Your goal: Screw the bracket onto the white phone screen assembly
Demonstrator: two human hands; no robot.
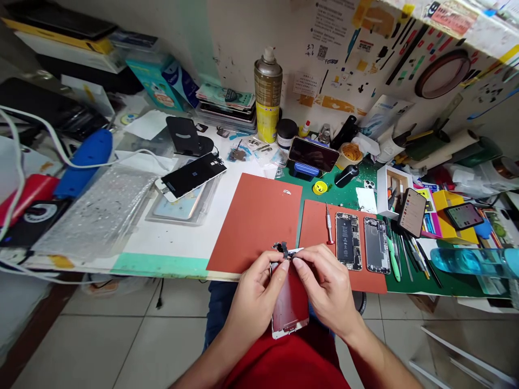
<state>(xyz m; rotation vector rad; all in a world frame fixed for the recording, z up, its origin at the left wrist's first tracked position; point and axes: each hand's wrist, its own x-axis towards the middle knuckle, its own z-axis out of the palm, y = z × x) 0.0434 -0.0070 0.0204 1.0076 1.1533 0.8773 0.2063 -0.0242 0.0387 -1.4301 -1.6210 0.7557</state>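
Phone screen [290, 310] between both hands

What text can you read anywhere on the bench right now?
None reads clearly.
Wall poster: printed lines and a QR code, too small.
Spray can: yellow label, blurred.
Teal box: print blurred.
Lit phone: screen text too small.
Screen panel in both hands: no text visible.
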